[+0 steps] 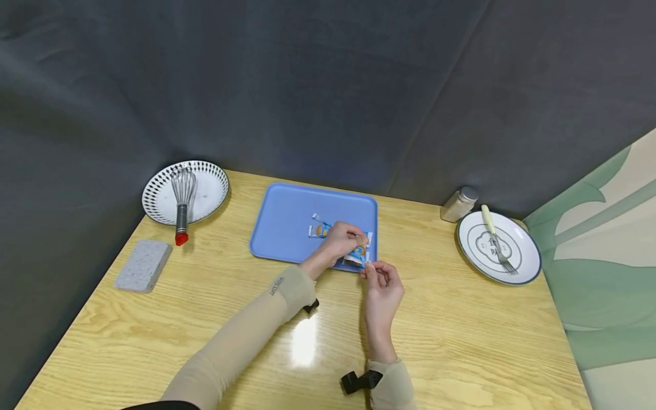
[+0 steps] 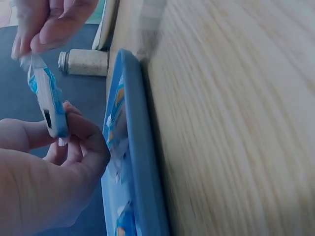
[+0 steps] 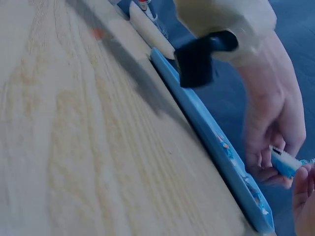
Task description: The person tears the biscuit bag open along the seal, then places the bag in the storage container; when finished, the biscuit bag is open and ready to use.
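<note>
Between my two hands is a small blue-and-white wrapped snack packet, raised above the tray. My left hand pinches its body, while the fingertips of my right hand grip the clear end of the wrapper. In the left wrist view the packet runs from the left fingers up to the right ones, with a dark gap showing at its lower end. The right wrist view shows the packet too. Other blue packets lie below on the blue tray, partly hidden by my left hand.
A patterned plate with a whisk stands at the left, behind a grey block. At the right are a capped shaker jar and a white plate with a fork. A dark curtain hangs behind the table.
</note>
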`<state>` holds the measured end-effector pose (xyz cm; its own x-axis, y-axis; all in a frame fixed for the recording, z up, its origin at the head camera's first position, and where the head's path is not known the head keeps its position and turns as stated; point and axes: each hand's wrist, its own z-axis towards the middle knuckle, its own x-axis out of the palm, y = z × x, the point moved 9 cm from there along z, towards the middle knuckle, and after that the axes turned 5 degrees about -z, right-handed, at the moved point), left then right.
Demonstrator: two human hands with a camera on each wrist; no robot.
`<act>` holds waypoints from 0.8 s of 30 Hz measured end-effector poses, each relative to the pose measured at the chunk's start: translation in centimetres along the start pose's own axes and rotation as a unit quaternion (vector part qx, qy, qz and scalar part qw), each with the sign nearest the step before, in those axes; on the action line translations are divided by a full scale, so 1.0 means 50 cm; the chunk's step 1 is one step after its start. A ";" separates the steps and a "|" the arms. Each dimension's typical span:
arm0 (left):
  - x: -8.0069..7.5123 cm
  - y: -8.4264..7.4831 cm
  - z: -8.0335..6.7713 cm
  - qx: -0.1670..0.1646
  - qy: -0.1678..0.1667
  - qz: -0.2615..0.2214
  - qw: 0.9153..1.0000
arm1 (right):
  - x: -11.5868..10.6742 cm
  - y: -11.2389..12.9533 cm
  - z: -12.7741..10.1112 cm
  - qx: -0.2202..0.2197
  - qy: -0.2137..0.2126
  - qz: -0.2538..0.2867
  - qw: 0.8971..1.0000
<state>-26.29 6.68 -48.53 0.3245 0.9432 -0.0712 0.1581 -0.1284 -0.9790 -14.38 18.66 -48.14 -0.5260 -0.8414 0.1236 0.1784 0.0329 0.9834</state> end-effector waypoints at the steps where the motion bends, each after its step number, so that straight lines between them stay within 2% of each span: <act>1: -0.007 -0.001 -0.003 0.004 -0.001 -0.012 1.000 | 0.000 0.002 0.002 -0.005 0.003 0.002 1.000; 4: -0.032 -0.001 -0.017 0.000 -0.007 -0.060 0.998 | 0.005 0.009 0.011 -0.020 0.030 -0.008 0.999; 7: -0.062 0.005 -0.034 -0.017 -0.022 -0.122 0.992 | 0.017 0.010 0.023 -0.020 0.076 -0.035 0.996; 10: -0.098 0.017 -0.052 -0.031 -0.054 -0.179 0.982 | 0.038 0.002 0.030 0.000 0.131 -0.078 0.988; 14: -0.144 0.034 -0.075 -0.029 -0.109 -0.240 0.964 | 0.077 -0.013 0.028 0.026 0.198 -0.125 0.972; 17: -0.158 0.045 -0.092 -0.031 -0.126 -0.281 0.951 | 0.105 -0.022 0.031 0.028 0.227 -0.131 0.965; 19: -0.160 0.050 -0.102 -0.035 -0.122 -0.300 0.945 | 0.121 -0.024 0.038 0.022 0.239 -0.129 0.962; 21: -0.160 0.053 -0.111 -0.039 -0.115 -0.303 0.945 | 0.133 -0.025 0.047 0.014 0.249 -0.134 0.959; 23: -0.166 0.056 -0.116 -0.035 -0.112 -0.280 0.953 | 0.142 -0.023 0.057 0.005 0.258 -0.143 0.955; 24: -0.171 0.058 -0.117 -0.031 -0.112 -0.256 0.960 | 0.146 -0.022 0.062 0.001 0.261 -0.155 0.953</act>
<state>-23.16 -3.54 -49.64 -0.0183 0.9287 0.3704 0.3013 0.3584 -0.8836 -20.98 14.14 -47.92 -0.0678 -0.9645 -0.2552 0.0806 -0.2602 0.9622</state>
